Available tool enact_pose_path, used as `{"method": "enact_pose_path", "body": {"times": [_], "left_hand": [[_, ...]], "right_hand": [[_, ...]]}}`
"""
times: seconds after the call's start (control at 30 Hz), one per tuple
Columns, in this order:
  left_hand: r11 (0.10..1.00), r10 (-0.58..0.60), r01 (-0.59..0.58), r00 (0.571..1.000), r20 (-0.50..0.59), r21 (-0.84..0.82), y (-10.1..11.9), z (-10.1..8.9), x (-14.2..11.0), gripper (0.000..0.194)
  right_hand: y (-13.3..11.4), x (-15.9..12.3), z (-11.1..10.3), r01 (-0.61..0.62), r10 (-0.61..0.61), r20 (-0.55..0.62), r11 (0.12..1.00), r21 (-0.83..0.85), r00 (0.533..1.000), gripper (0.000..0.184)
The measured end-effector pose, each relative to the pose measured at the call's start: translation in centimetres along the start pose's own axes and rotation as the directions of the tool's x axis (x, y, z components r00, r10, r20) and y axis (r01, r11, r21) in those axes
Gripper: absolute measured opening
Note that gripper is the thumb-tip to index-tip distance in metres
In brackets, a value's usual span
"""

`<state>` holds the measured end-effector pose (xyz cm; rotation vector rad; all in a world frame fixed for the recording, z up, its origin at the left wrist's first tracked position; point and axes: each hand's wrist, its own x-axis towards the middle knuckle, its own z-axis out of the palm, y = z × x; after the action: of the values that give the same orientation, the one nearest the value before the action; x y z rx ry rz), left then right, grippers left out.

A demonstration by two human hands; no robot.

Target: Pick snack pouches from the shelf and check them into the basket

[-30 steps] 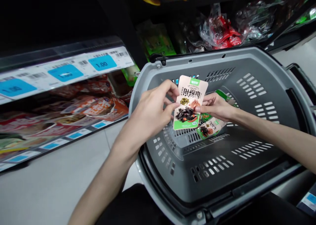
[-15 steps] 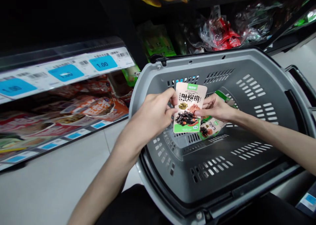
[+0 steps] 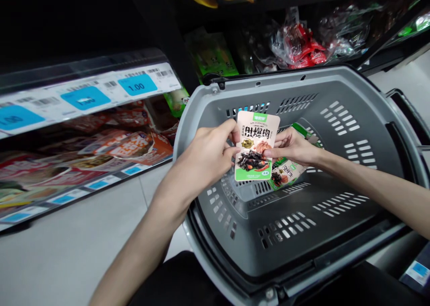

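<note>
Between my two hands is a small flat snack packet (image 3: 256, 145), pale beige with green ends, dark lettering and a food picture. My left hand (image 3: 211, 156) pinches its left edge between thumb and fingers. On the right edge my right hand (image 3: 291, 145) grips it, thumb on the front and fingers behind. The packet is held upright over a grey shopping basket (image 3: 282, 247). Down in the basket lie more packets (image 3: 285, 174) of similar green and beige look, partly hidden by the held packet and my right hand.
Left of the basket runs a shelf edge with blue price labels (image 3: 137, 85); orange and red food packs (image 3: 131, 147) lie below it. Behind the basket, a dark shelf holds red bagged goods (image 3: 305, 46) and green packets (image 3: 218, 57). Pale floor tiles (image 3: 83, 252) show at lower left.
The view has shifted very slightly. Both hands keep the same hold on the packet, and nothing else has visibly moved.
</note>
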<state>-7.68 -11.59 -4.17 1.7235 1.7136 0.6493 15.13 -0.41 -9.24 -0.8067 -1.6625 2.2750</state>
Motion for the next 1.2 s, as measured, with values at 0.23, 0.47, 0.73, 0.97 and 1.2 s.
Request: {"method": "enact_pose_path", "body": {"times": [0.23,0.47,0.73,0.97,1.2], "left_hand": [[1.000,-0.001,0.002,1.000,-0.004,0.011,0.2,0.0,0.0,0.006],[1.000,-0.010,0.011,1.000,-0.015,0.016,0.4,-0.1,-0.1,0.007],[0.993,0.044,-0.030,0.992,-0.117,0.116,1.1,-0.6,0.1,0.014],[0.998,0.035,-0.031,0.997,-0.064,0.058,1.4,-0.5,0.1,0.026],[0.996,0.086,-0.085,0.995,0.044,-0.036,1.9,-0.2,0.0,0.038]], "right_hand": [[0.0,0.0,0.0,-0.006,0.006,-0.006,1.000,0.004,1.000,0.022],[-0.2,0.0,0.2,0.030,-0.031,0.012,0.999,0.037,0.999,0.019],[0.0,0.1,-0.1,0.054,-0.054,0.008,0.995,0.080,0.998,0.021],[0.0,0.1,0.2,0.069,-0.068,-0.020,0.994,0.081,0.997,0.033],[-0.4,0.0,1.5,0.141,-0.141,-0.002,0.985,0.102,0.990,0.036]]}}
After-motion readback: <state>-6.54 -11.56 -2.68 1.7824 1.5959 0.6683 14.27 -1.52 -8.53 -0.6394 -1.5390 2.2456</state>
